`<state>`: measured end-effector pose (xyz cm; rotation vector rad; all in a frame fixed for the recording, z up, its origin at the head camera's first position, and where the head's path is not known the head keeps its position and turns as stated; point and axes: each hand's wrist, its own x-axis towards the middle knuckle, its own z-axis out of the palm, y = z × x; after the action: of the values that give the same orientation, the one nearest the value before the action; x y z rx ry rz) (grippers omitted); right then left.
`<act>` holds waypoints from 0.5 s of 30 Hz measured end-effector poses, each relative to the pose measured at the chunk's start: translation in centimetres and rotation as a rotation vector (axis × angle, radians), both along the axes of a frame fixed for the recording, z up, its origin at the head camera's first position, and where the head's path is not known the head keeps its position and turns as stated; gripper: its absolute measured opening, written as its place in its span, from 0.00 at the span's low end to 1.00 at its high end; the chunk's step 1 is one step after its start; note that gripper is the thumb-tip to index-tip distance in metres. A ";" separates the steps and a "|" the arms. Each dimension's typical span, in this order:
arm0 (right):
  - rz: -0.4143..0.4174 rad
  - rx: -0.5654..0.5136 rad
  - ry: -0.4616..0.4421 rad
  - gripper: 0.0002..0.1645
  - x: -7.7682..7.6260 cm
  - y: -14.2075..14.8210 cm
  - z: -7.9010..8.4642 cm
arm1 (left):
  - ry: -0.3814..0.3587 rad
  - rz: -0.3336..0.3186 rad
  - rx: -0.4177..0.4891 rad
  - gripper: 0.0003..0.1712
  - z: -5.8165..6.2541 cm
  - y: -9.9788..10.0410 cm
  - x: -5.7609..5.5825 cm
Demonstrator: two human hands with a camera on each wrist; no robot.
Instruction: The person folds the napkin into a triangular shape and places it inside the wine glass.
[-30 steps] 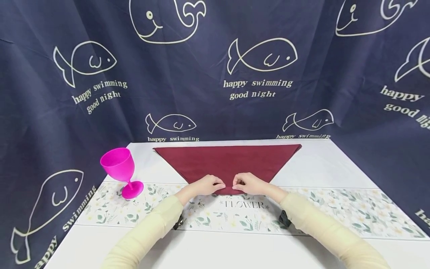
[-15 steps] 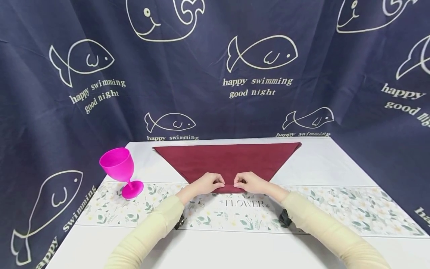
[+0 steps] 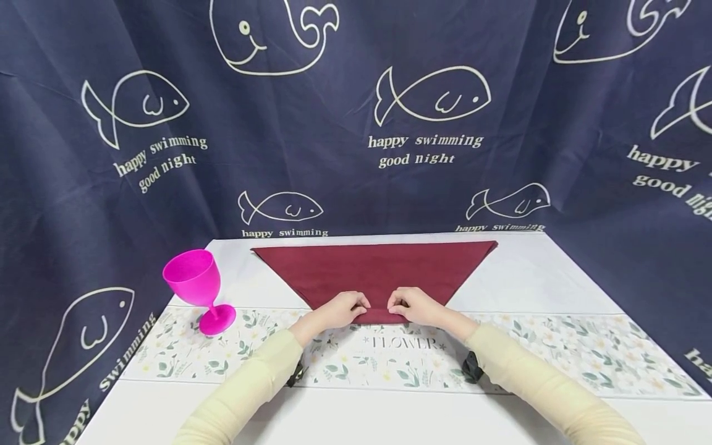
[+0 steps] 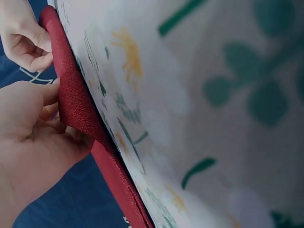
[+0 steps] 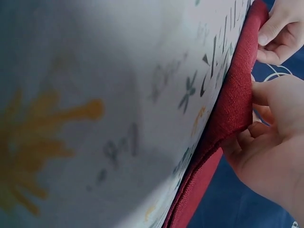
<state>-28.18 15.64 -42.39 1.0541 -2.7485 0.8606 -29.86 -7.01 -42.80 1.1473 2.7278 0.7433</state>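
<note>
A dark red cloth napkin [image 3: 378, 266] lies on the table, wide at the far side and narrowing to a short folded edge at the near side. At the left part of that near fold, my left hand [image 3: 343, 308] pinches the cloth between thumb and curled fingers. My right hand [image 3: 417, 306] pinches the same fold a little to the right. In the left wrist view, the rolled red edge [image 4: 78, 97] stands up between thumb and fingers of the left hand [image 4: 38, 128]. From the right wrist, the right hand [image 5: 270, 128] grips the fold [image 5: 235, 102] likewise.
A bright pink goblet [image 3: 194, 281] stands upright at the left of the table. A floral runner [image 3: 562, 352] printed with "FLOWER" crosses the white table [image 3: 356, 417]. Behind hangs a dark blue curtain [image 3: 345, 161] with fish drawings.
Both hands stay at the near fold of the napkin with almost the same grip. The head view shifts slightly; the goblet stays in its place.
</note>
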 end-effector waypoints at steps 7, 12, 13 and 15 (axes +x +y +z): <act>-0.016 -0.007 0.022 0.04 0.2 -0.3 0.0 | 0.037 -0.009 -0.034 0.05 0.1 -0.2 0.4; -0.012 -0.010 0.027 0.02 0.1 -0.2 0.2 | 0.064 -0.014 -0.008 0.04 0.4 -0.1 0.3; -0.005 -0.015 0.022 0.02 0.1 -0.2 0.3 | 0.073 -0.019 0.000 0.04 0.4 -0.1 0.2; 0.019 -0.025 0.014 0.02 0.1 -0.1 0.2 | 0.098 -0.034 0.020 0.05 0.4 -0.1 0.1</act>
<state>-28.12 15.53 -42.15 1.0789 -2.7134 0.8843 -29.74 -7.14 -42.42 1.2636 2.7775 0.7301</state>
